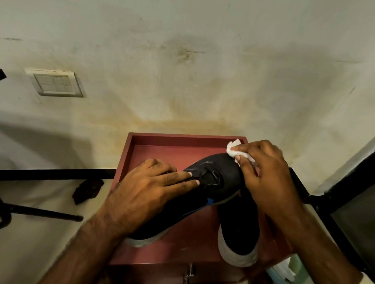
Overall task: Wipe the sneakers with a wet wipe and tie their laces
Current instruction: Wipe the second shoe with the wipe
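A dark sneaker [217,175] with a blue side mark lies tilted across the red cabinet top [160,150]. My left hand [150,188] rests flat over its middle, fingers straight and reaching the laces. My right hand [266,171] grips a crumpled white wet wipe [234,149] and presses it against the toe end of this sneaker. A second dark sneaker [239,227] with a white sole stands below it at the right, partly hidden under the first sneaker and my right wrist.
A pack of wipes [284,270] lies at the cabinet's lower right corner. A metal handle [188,277] sticks out of the cabinet front. A stained wall with a switch plate [56,83] rises behind. Black chair legs [42,211] and a dark scrap [88,189] are on the floor at left.
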